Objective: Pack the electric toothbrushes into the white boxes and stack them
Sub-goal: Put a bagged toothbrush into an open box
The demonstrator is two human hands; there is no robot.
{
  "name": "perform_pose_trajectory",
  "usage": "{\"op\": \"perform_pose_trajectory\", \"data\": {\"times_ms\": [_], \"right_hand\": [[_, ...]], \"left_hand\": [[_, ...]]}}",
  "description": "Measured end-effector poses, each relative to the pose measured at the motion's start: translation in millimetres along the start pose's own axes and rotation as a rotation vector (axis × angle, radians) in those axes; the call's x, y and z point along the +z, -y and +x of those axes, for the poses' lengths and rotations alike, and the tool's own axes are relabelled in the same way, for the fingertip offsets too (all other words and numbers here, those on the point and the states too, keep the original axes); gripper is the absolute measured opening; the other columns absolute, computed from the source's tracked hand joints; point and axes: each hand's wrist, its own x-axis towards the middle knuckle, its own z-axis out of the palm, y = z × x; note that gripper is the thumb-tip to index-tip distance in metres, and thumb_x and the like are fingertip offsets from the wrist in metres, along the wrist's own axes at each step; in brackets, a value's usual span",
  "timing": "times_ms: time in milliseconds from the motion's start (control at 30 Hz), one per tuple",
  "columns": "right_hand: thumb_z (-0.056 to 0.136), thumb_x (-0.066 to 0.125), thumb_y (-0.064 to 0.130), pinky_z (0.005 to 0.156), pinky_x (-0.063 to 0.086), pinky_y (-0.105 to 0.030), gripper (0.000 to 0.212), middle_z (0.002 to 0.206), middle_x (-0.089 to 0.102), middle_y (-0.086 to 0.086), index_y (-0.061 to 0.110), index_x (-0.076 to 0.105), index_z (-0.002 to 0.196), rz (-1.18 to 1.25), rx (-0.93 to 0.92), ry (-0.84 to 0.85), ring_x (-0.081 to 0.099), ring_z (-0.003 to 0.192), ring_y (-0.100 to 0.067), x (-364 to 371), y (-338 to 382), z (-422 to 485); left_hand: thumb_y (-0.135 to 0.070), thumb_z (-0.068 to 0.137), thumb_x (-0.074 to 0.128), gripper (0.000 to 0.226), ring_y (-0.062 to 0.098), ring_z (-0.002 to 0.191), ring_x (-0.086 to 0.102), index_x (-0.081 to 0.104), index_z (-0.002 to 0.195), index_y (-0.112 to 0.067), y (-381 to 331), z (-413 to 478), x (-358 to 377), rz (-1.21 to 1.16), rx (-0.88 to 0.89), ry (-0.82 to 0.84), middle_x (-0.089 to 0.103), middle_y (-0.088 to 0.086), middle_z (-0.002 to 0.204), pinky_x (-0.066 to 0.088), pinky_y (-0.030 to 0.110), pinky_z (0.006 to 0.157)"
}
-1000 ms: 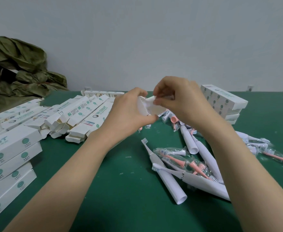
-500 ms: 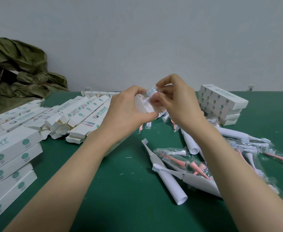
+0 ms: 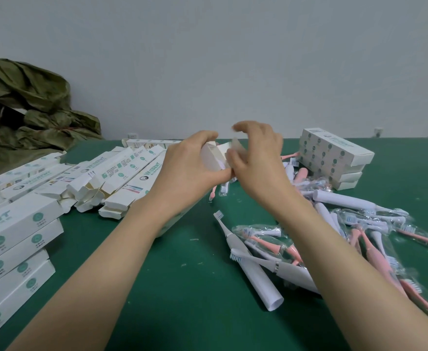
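L hand (image 3: 190, 171) grips a white box (image 3: 210, 159) above the green table (image 3: 182, 312), fingers & thumb wrapped round its body, open end pointing away from the person. R hand (image 3: 256, 160) sits right at that open end, fingers arched over the end flap, thumb against the box mouth. It's blurred, so can't tell if it pinches the flap or only touches it. Can't make out what's inside the box.

Rest, all placed from the held box:
- Below & to the right, loose white toothbrushes (image 3: 258, 282) lie on the table, mixed w/ pink toothbrushes (image 3: 380, 264) and brush heads (image 3: 266, 243) in clear bags.
- To the right, near the wall, is a stack of shut boxes (image 3: 334, 158).
- Just left is a row of boxes (image 3: 121, 178) w/ end flaps open, lying flat side by side.
- Further left & nearer the person is a taller stack of boxes (image 3: 12, 239).
- Far left, against the wall, is a crumpled olive bag (image 3: 30, 97).
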Motion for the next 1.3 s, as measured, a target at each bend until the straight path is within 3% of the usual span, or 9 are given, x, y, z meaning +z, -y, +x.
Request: {"op": "perform_pose_trajectory", "data": {"times_ms": [67,167,300,533,667,833,1000,1100,1300], "right_hand": [[0.095,0.048,0.018,0.092,0.041,-0.032,0.030,0.111,0.058,-0.008,0.005,0.053,0.121,0.180,0.166,0.064,0.053,0.105,-0.020,2.8,0.0,0.4],[0.095,0.040,0.013,0.065,0.047,-0.045,0.028,0.069,0.048,-0.014,-0.006,0.051,0.077,0.453,0.220,0.141,0.052,0.062,-0.022,4.1,1.9,1.4],[0.094,0.036,0.008,0.058,0.039,-0.044,0.028,0.064,0.041,-0.013,-0.007,0.045,0.072,0.416,0.175,0.089,0.039,0.062,-0.022,6.3,4.4,2.1],[0.098,0.037,0.021,0.081,0.046,-0.063,0.042,0.072,0.051,-0.026,-0.019,0.050,0.091,0.531,0.203,0.063,0.049,0.068,-0.035,6.2,9.1,0.2],[0.101,0.035,0.027,0.058,0.040,-0.037,0.045,0.054,0.048,0.007,0.005,0.056,0.068,0.509,0.185,-0.010,0.044,0.058,-0.015,10.7,13.8,-5.4],[0.093,0.041,0.010,0.056,0.032,-0.031,0.028,0.069,0.055,-0.018,0.004,0.065,0.082,0.510,0.055,0.000,0.041,0.063,-0.024,13.6,18.0,-10.2],[0.091,0.039,0.005,0.053,0.017,-0.032,0.025,0.058,0.033,-0.009,-0.009,0.050,0.074,0.395,0.104,-0.115,0.023,0.058,-0.015,18.8,5.0,-10.8],[0.093,0.039,0.004,0.053,0.017,-0.033,0.025,0.056,0.033,-0.008,-0.008,0.053,0.075,0.340,0.078,-0.101,0.022,0.058,-0.015,21.5,0.3,-10.7],[0.097,0.045,0.008,0.073,0.042,-0.032,0.025,0.096,0.068,-0.019,-0.004,0.065,0.107,0.320,-0.047,-0.136,0.054,0.082,-0.021,20.1,-4.1,-8.3]], "left_hand": [[-0.041,0.065,0.078,0.069,0.007,0.111,0.054,0.056,0.128,-0.023,3.3,2.5,-5.1,-0.001,-0.026,-0.006,0.060,-0.011,0.123,0.040,0.018,0.092],[-0.045,0.058,0.084,0.084,0.004,0.112,0.054,0.050,0.133,-0.027,9.4,4.8,-18.0,-0.034,-0.041,0.075,0.058,-0.013,0.124,0.043,0.022,0.094],[-0.040,0.055,0.088,0.105,0.007,0.121,0.049,0.035,0.144,-0.026,14.4,4.2,-20.5,0.030,0.007,0.202,0.051,-0.010,0.135,0.039,0.027,0.102],[-0.032,0.073,0.076,0.062,-0.001,0.088,0.059,0.044,0.125,-0.027,13.7,3.5,-2.6,-0.123,0.012,0.000,0.063,-0.017,0.098,0.041,0.007,0.069],[-0.025,0.078,0.069,0.025,0.005,0.078,0.054,0.052,0.095,-0.020,8.2,-0.1,11.4,-0.120,0.032,-0.165,0.061,-0.012,0.083,0.037,0.011,0.063],[-0.027,0.079,0.066,0.024,-0.004,0.082,0.053,0.049,0.096,-0.022,3.4,-2.9,16.6,-0.200,-0.018,-0.236,0.059,-0.018,0.081,0.036,0.006,0.061],[-0.031,0.060,0.082,0.080,0.012,0.106,0.039,0.035,0.124,-0.019,23.7,4.8,0.7,0.136,-0.120,0.185,0.040,-0.006,0.117,0.039,0.026,0.081],[-0.035,0.063,0.080,0.048,0.011,0.083,0.055,0.055,0.102,-0.024,35.1,7.6,-11.8,0.170,-0.181,0.329,0.058,-0.009,0.097,0.043,0.026,0.056],[-0.033,0.061,0.080,0.040,0.003,0.075,0.056,0.067,0.099,-0.035,35.7,7.8,-9.6,0.092,-0.073,0.165,0.065,-0.011,0.084,0.043,0.019,0.064]]}}
